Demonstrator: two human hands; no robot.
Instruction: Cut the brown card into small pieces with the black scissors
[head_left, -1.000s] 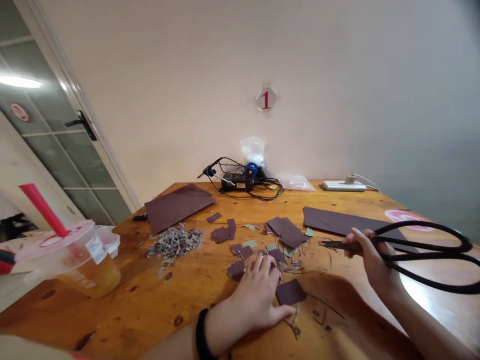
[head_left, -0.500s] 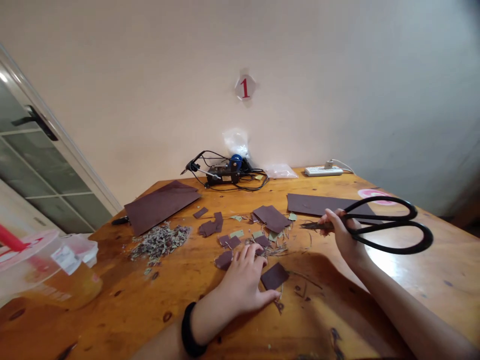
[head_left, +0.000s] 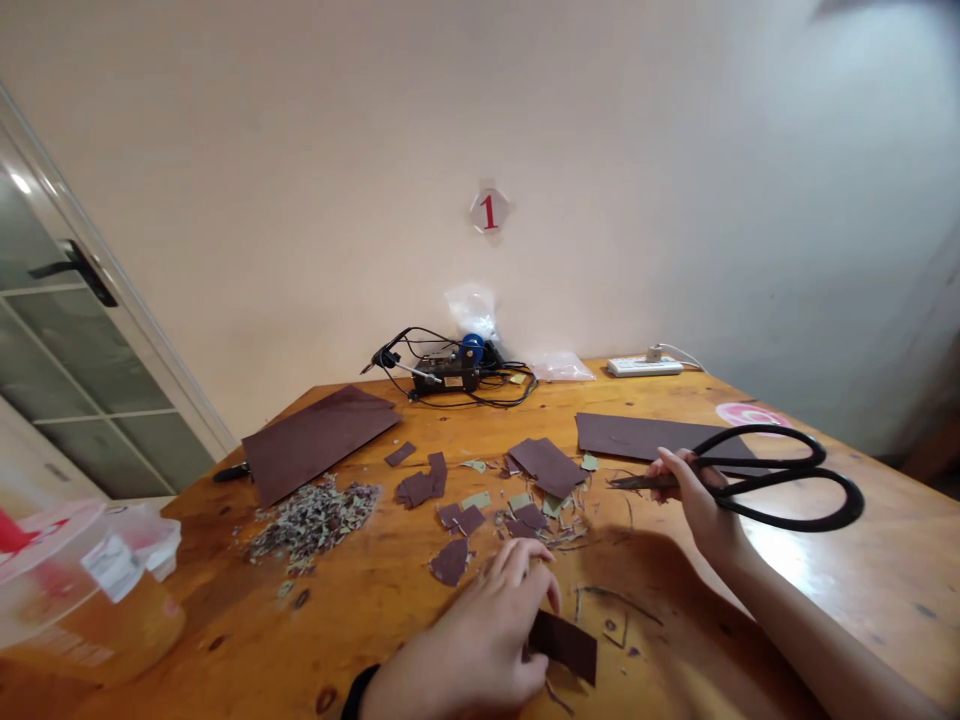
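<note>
My left hand [head_left: 499, 625] is closed on a small dark brown rectangular piece [head_left: 566, 645], thumb beneath and fingers curled over its left end; the piece is tilted near the table's front. My right hand [head_left: 697, 500] grips black-handled scissors [head_left: 780, 482] around their pivot end, blades pointing left. The big loop handles stick out to the right. Between the hands and further back lie cut brown scraps [head_left: 546, 466], some showing a greenish underside [head_left: 475, 500]. Thin trimmed strips [head_left: 619, 598] are scattered just right of my left hand.
A heap of fine shreds [head_left: 319, 522] lies left, beside a large brown sheet [head_left: 322, 440]. Another brown sheet [head_left: 637, 436] lies behind my right hand. A drink cup [head_left: 97, 620] stands front left. Soldering equipment [head_left: 446, 372] and a power strip [head_left: 645, 367] sit at the back.
My left hand has moved toward me and picked up the brown rectangle that lay beside it. My right hand stays nearly still with the scissors. The view has tipped up slightly.
</note>
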